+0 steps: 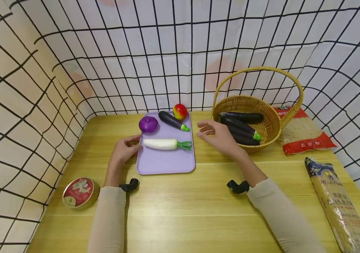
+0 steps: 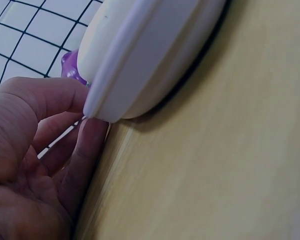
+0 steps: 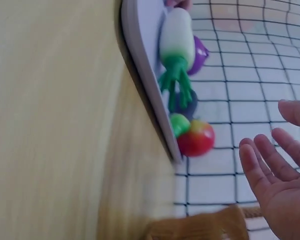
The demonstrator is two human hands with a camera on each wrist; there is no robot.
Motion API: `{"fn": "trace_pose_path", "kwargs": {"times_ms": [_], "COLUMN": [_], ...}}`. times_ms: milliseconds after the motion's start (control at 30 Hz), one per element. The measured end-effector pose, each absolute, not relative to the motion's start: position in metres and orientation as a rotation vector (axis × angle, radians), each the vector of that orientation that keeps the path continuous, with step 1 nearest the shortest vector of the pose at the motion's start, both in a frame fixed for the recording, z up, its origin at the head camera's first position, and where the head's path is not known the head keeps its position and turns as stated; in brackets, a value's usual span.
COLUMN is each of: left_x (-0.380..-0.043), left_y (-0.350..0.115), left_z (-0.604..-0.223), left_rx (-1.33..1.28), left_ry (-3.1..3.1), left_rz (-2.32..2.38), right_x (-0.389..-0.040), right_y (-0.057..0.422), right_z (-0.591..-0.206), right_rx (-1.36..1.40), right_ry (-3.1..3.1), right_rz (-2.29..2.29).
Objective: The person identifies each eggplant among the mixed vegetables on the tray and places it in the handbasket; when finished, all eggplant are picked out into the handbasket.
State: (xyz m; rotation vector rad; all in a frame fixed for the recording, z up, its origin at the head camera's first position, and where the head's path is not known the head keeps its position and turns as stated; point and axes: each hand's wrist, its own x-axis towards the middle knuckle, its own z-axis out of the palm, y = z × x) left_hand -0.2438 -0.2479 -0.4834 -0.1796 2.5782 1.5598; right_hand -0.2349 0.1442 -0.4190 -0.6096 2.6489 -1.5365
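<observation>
A lilac tray point(image 1: 164, 163) lies on the table. On it are a white radish point(image 1: 161, 143) with green leaves, a purple round vegetable point(image 1: 148, 124), an eggplant point(image 1: 169, 120) and a red-yellow fruit point(image 1: 180, 111). My left hand point(image 1: 124, 151) pinches the tray's left edge; the left wrist view shows the thumb at the rim and the fingers lower down. Between the tray and a wicker basket point(image 1: 271, 119), my right hand point(image 1: 219, 138) hovers with relaxed, slightly bent fingers and holds nothing. Several eggplants point(image 1: 241, 128) lie in the basket, partly hidden by that hand.
A round red tin point(image 1: 80, 193) stands at the left. Behind and right of the basket lies a red-and-clear bag point(image 1: 306, 135) of grain-like contents. A long clear package point(image 1: 338, 203) is at the right edge. Black wire grid point(image 1: 175, 45) encloses the table's back and sides.
</observation>
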Motion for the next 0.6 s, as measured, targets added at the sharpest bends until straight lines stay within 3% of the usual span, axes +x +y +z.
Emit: {"fn": "trace_pose_path", "kwargs": {"times_ms": [600], "left_x": [-0.245], "left_y": [-0.248], "left_z": [-0.482], "left_rx": [-0.204], "left_ry": [2.555], "left_rz": [1.581], "right_x": [-0.283], "right_y": [0.088], "right_z": [-0.449], "right_rx": [-0.407], "right_ry": [2.599], "right_rz": [-1.576]}}
